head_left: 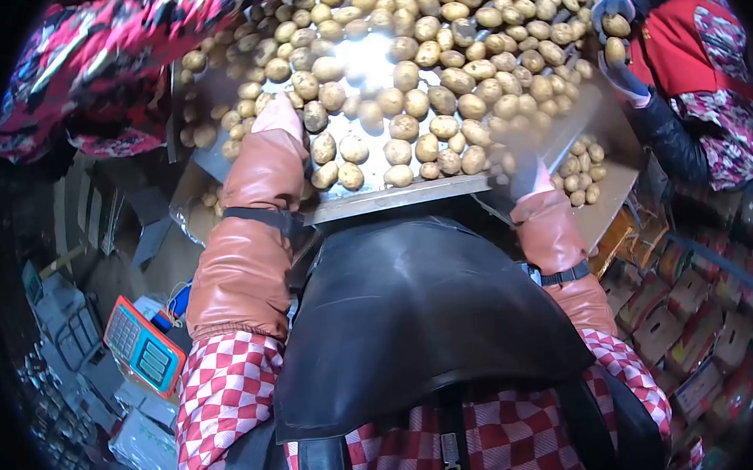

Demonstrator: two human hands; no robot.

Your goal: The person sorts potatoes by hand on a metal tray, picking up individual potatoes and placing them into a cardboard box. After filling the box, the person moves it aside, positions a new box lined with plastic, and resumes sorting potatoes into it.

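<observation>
Wide, shiny silver metal counter (400, 197): slick, glaring, straight front lip; anything round could roll over that edge if you sweep too hard. Your smooth black leather-like apron (416, 302) bulges just below the lip. Brown flat-flapped cardboard box (622, 164) by the counter's right corner; anything dropped short there could miss it. Glossy, wrinkled tan sleeve covers, left (238, 280) and right (551, 231), black-banded, might snag or knock strays as you reach. Your bare left hand (277, 116) is over the counter's left part, fingers partly hidden; can't tell if it's gripping. Your bare right hand (533, 179) is blurred at the right corner; can't tell open or closed, and moving fast there could clip the metal edge. Smallest: matte, blotchy, round-to-oval yellow-brown potatoes (398, 151), dense at the counter's far side, sparser near the lip, close around your left hand, more in the box; a loose hold could let one slip and bruise.
</observation>
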